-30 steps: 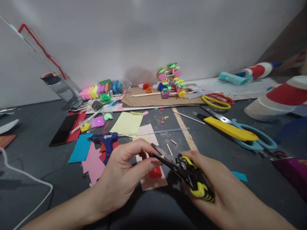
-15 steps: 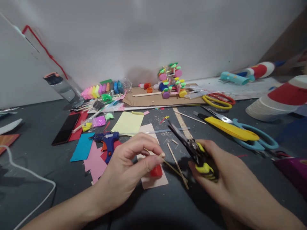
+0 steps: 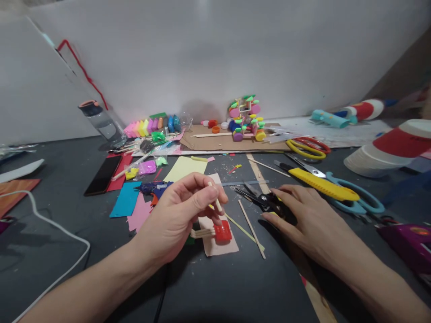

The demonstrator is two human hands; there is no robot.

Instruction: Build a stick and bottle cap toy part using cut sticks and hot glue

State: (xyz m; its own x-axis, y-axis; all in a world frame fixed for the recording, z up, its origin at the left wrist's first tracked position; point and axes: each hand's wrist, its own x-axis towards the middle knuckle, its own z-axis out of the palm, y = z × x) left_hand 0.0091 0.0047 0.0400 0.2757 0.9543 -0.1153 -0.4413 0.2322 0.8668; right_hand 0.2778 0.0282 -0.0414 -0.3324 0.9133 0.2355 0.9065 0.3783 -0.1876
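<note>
The left hand (image 3: 175,215) pinches a short stick (image 3: 214,197); the right hand (image 3: 303,220) rests flat, grip open, on the cutters (image 3: 261,199) lying on the surface (image 3: 67,233).

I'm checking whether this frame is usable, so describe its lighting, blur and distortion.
Head view: dim, even light, with soft shadows under the left hand and right hand. The wall looks flat grey, without glare. Wide-angle bending curves the table edge. The short stick is sharp; the paper cups at the right edge are smeared.
</note>
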